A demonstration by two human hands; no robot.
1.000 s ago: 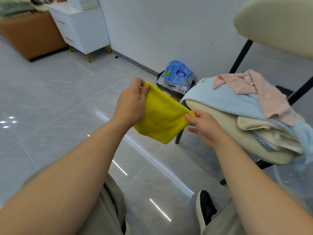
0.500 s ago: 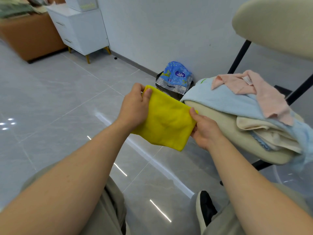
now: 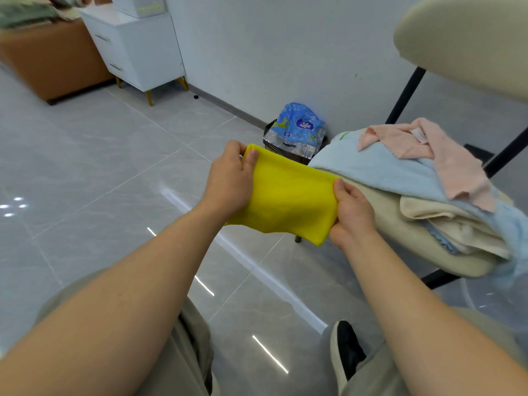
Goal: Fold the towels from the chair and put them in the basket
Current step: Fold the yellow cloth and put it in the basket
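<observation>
A folded yellow towel is stretched in the air between both hands, above the floor. My left hand pinches its upper left corner, thumb on top. My right hand grips its right edge, thumb on the front. Just to the right, the cream chair carries a heap of towels: a light blue towel, a pink towel on top, and a cream towel below. No basket for the towels shows in the head view.
A small black bin holding a blue plastic pack stands by the white wall behind the towel. A white cabinet and a brown sofa stand far left. Grey tiled floor spreads left; my knees and a black shoe sit below.
My right hand moved from touching the towel's right corner to gripping its right edge. The yellow towel went from hanging diagonally to being pulled out wider between both hands.
</observation>
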